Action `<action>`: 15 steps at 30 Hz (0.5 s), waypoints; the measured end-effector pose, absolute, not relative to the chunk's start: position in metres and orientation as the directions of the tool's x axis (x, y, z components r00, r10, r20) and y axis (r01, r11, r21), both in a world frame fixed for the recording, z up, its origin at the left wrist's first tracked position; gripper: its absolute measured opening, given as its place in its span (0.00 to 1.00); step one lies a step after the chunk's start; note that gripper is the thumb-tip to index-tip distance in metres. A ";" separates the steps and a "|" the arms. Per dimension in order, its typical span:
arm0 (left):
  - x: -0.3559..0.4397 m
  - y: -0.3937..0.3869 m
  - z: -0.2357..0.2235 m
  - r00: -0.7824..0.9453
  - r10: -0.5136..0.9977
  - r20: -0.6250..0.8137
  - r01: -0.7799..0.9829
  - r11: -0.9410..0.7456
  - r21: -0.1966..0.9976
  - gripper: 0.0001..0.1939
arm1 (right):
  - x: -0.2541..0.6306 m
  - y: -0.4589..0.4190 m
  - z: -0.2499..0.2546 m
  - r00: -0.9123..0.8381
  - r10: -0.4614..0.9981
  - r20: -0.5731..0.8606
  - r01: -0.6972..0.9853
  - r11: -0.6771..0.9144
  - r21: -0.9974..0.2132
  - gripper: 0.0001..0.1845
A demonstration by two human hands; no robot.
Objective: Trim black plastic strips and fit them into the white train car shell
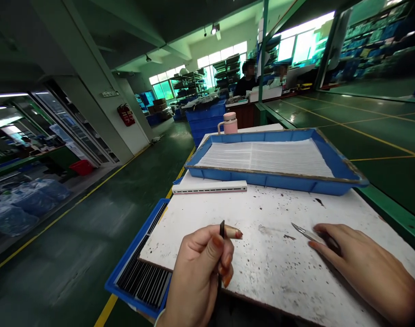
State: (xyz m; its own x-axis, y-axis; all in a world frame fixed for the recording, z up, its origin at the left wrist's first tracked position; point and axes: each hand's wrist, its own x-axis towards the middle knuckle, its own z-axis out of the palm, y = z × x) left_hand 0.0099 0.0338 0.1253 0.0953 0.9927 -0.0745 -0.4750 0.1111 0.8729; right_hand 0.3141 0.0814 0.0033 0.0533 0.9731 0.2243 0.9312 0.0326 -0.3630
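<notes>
Near the table's front edge, my left hand [205, 259] pinches a thin black strip [222, 229] between thumb and fingers. The strip stands nearly upright, its lower part hidden behind the hand. One finger of that hand wears a beige finger cover. At the right, my right hand [350, 256] is closed around the handle of a craft knife [307, 233] low over the white tabletop. The pointed silver blade faces away to the left. Farther back lies a white slotted bar [210, 187], apart from both hands.
A blue tray [272, 180] full of white strips covers the table's far side, with a pink mug [230, 123] behind it. Below the left edge, a blue crate [125, 268] holds many black strips. Dark specks mark the tabletop [272, 272]. People sit in the background.
</notes>
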 end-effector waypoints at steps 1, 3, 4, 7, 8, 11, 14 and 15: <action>0.008 0.033 0.123 0.089 0.994 -0.064 -0.429 0.096 0.898 0.17 | 0.314 0.082 0.003 0.047 0.974 0.222 0.928 0.040 -0.371 0.28; 0.005 0.032 0.118 0.063 0.997 -0.050 -0.326 0.067 0.943 0.17 | 0.313 0.083 0.002 0.039 0.971 0.235 0.923 0.055 -0.382 0.28; 0.004 0.031 0.116 0.042 0.998 -0.040 -0.279 0.050 0.959 0.16 | 0.312 0.083 0.003 0.038 0.971 0.238 0.922 0.058 -0.383 0.27; 0.003 0.029 0.110 -0.027 1.000 0.003 -0.187 -0.008 0.982 0.16 | 0.311 0.082 0.004 0.038 0.973 0.229 0.921 0.055 -0.386 0.26; 0.004 0.028 0.109 -0.042 0.999 0.021 -0.168 -0.028 0.985 0.16 | 0.311 0.082 0.005 0.036 0.974 0.225 0.919 0.056 -0.389 0.26; 0.004 0.027 0.108 -0.055 0.995 0.079 -0.109 -0.084 0.990 0.15 | 0.311 0.081 0.005 0.030 0.975 0.222 0.916 0.062 -0.397 0.25; 0.003 0.026 0.109 -0.060 0.992 0.111 -0.076 -0.116 0.990 0.14 | 0.311 0.080 0.005 0.026 0.974 0.226 0.913 0.068 -0.401 0.25; 0.003 0.027 0.109 -0.063 0.991 0.115 -0.073 -0.120 0.990 0.14 | 0.311 0.081 0.005 0.027 0.973 0.228 0.913 0.069 -0.403 0.25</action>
State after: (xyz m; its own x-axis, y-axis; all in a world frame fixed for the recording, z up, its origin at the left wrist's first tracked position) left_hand 0.0030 0.0265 0.1091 -0.0631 0.9914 0.1150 -0.0731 -0.1195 0.9901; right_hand 0.3110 0.0807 0.0048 0.0271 0.9733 0.2279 0.9127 0.0689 -0.4028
